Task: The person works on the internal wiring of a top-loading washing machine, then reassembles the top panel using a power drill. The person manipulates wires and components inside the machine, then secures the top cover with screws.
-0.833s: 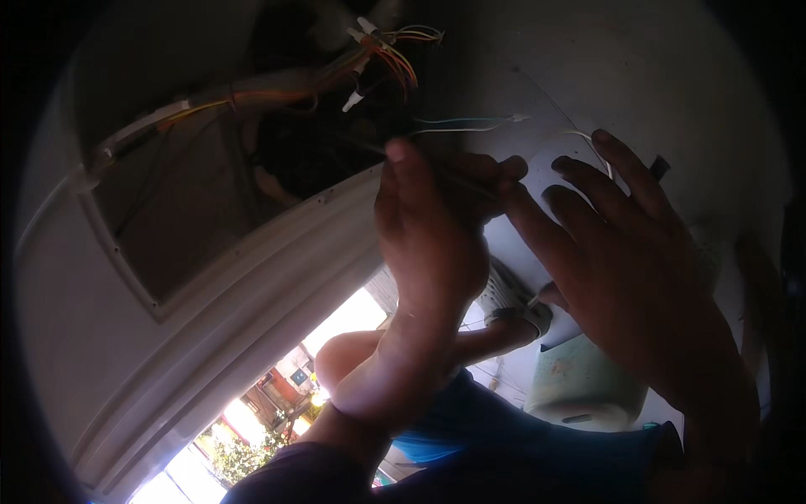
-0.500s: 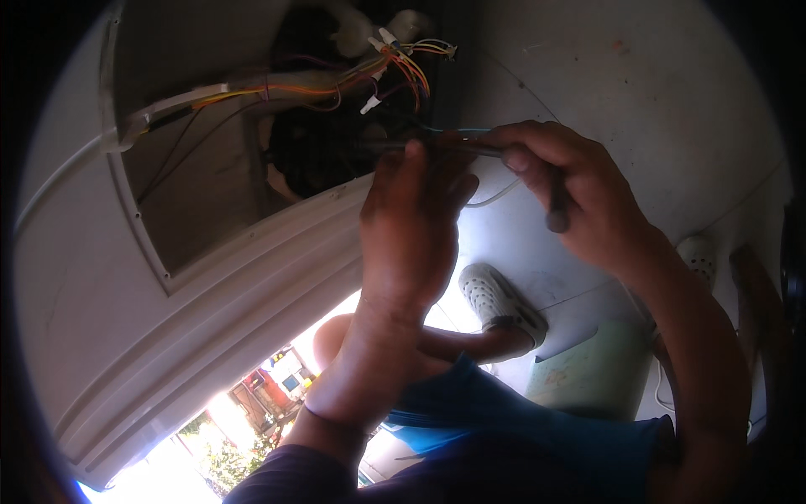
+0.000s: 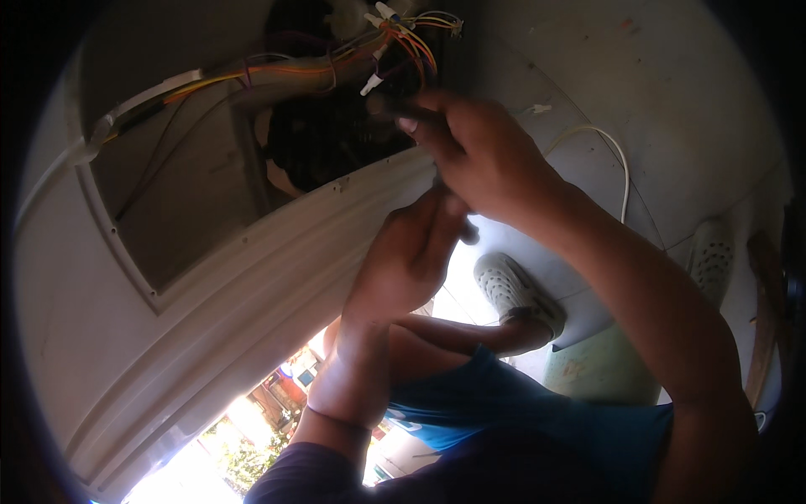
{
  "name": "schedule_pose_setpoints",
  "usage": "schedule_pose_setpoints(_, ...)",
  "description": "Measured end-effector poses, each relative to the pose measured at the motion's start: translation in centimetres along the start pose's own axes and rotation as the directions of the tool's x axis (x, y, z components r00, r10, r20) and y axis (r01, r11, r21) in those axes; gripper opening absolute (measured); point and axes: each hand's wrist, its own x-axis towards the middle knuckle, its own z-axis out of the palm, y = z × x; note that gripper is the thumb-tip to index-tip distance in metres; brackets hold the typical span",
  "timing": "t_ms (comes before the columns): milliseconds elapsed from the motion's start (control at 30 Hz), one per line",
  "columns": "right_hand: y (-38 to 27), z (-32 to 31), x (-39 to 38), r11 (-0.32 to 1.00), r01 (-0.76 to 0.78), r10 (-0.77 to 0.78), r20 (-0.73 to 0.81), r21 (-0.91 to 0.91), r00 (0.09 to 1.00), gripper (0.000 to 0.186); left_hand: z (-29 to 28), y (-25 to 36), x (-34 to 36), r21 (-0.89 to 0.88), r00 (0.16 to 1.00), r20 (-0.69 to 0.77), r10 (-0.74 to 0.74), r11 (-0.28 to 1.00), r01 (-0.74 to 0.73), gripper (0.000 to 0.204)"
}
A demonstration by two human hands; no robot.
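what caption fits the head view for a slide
Right hand grips a dark tool at an appliance's open wiring bay, left hand just below, coloured wires above.

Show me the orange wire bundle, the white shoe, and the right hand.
orange wire bundle [image 3: 411, 46], head view, on the bend of the orange strands.
white shoe [image 3: 508, 286], head view, on its perforated top.
right hand [image 3: 487, 160], head view, on its back.

repair spot, opened appliance casing [image 3: 210, 277], loose wiring [image 3: 403, 42]
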Motion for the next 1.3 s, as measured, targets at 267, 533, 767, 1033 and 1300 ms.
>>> schedule_pose_setpoints(267,-0.1,0.1,1.1,0.992,0.115,-0.118,-0.074,-0.042,0.990,0.029,0.0,0.2,0.3,0.364,0.997,0.081,-0.020,0.931,-0.011,0.034)
schedule_pose_setpoints(533,-0.9,-0.2,2.0,0.989,0.141,-0.143,-0.054,-0.048,0.988,0.031,-0.2,-0.2,1.2,0.359,0.987,0.143,-0.070,0.933,0.014,0.034)
schedule_pose_setpoints(767,-1.7,0.0,2.3,0.976,0.199,-0.205,-0.065,-0.093,0.976,0.035,0.1,-0.3,1.3,0.453,0.987,0.153,-0.050,0.891,-0.025,0.035)
schedule_pose_setpoints(1033,-2.8,-0.7,2.5,0.996,-0.086,0.085,0.039,0.029,0.996,0.041,0.1,0.7,1.1,0.473,0.979,0.180,-0.098,0.881,0.001,0.036)
schedule_pose_setpoints(1300,-0.9,0.4,1.7,0.964,-0.247,0.247,0.011,0.100,0.969,0.036,0.1,0.4,1.0,0.493,0.980,0.192,-0.060,0.869,-0.044,0.040)
